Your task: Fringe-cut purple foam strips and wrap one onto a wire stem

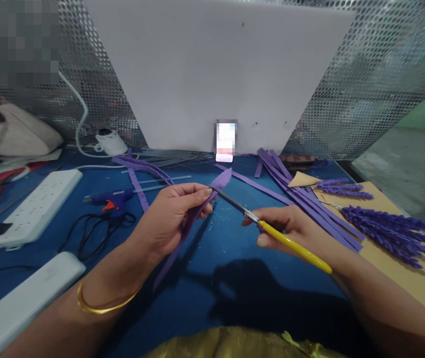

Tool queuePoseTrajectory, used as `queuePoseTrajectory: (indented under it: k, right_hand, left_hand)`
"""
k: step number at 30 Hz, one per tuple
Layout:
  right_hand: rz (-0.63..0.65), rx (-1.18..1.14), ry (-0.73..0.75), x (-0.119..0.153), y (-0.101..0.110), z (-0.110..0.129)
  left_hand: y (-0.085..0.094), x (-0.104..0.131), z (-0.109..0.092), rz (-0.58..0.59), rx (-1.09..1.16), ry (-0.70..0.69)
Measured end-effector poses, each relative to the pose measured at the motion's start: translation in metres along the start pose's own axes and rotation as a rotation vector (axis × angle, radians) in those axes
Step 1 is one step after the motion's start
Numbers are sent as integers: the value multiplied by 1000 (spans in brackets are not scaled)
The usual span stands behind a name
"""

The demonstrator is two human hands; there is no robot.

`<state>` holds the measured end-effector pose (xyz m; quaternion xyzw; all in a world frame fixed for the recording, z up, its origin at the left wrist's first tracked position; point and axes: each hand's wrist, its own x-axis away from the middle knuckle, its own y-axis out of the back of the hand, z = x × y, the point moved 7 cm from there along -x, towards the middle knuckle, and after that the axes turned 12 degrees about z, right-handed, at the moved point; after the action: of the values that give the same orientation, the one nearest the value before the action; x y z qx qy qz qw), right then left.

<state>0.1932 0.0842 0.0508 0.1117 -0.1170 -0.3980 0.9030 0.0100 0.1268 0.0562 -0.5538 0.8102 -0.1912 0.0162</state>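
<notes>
My left hand (182, 211) pinches a purple paper strip (223, 180) between thumb and fingers. The strip's upper end is leaf-shaped and pointed, and its long tail hangs below the palm toward the table. In my right hand (283, 228) is a pair of yellow-handled scissors (294, 246), my fingers around the handles. The scissor blades reach up and left, with their tips at the strip beside my left thumb. Whether the tips touch the paper I cannot tell.
Purple strips (309, 209) lie right of centre, near purple lavender-like stems (387, 228) on brown paper (376, 278). A lit phone (225, 141) leans on the white board (216, 74). At left are a blue glue gun (117, 201), cords and white power strips (35, 209).
</notes>
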Motion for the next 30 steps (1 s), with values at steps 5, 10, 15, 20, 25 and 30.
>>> queuePoseTrajectory:
  k: [5,10,15,20,25,30]
  right_hand:
    - [-21,64,0,-1,3,1]
    - [-110,323,-22,1,7,-1]
    - [-118,398,-33,3,5,0]
    - [-120,414,-39,4,5,3]
    - [-123,392,-12,4,5,3]
    - [-100,325,-22,3,7,-1]
  left_hand:
    - [0,-1,1,-2,-36,-32]
    - [4,0,-4,-70,-175,-126]
    - [4,3,-6,-71,-205,-136]
    - [3,3,-6,-63,-175,-127]
    - [2,1,-3,-50,-99,-95]
    - [0,-2,3,-20,14,-13]
